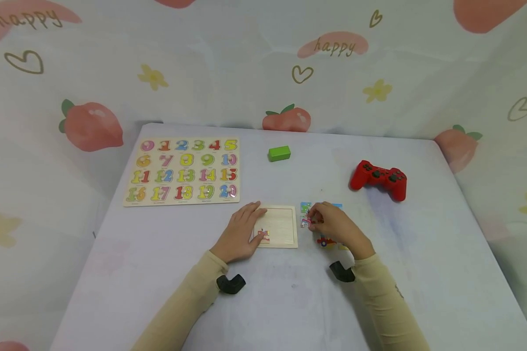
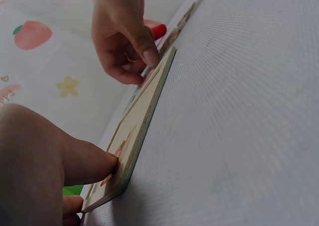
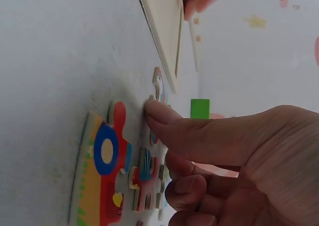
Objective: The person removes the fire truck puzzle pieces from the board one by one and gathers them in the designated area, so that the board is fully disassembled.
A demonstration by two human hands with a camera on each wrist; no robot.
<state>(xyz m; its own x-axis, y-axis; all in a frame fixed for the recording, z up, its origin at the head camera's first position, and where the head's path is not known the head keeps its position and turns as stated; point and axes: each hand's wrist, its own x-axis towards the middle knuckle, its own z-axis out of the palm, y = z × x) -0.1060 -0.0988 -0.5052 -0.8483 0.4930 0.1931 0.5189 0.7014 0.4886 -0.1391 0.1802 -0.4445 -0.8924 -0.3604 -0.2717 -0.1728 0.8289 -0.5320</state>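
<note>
A shallow wooden puzzle tray (image 1: 283,226) lies in front of the person, with one printed jigsaw piece (image 1: 265,237) in its lower left corner. The left hand (image 1: 239,234) rests on the tray's left side, fingers spread; its thumb (image 2: 92,164) presses near that piece. Just right of the tray, the right hand (image 1: 335,224) has its thumb and curled fingers at a small jigsaw piece (image 1: 305,222), seemingly pinching it. The right wrist view shows the thumb (image 3: 184,134) partly covering this piece. Loose colourful pieces (image 3: 107,161), one with a red vehicle and blue wheel, lie beneath the hand.
A wooden number board (image 1: 183,170) lies at the back left. The green block (image 1: 279,153) sits behind the tray, and a red game controller (image 1: 378,180) lies at the back right. A fruit-patterned cloth (image 1: 228,63) hangs behind the white table (image 1: 290,302).
</note>
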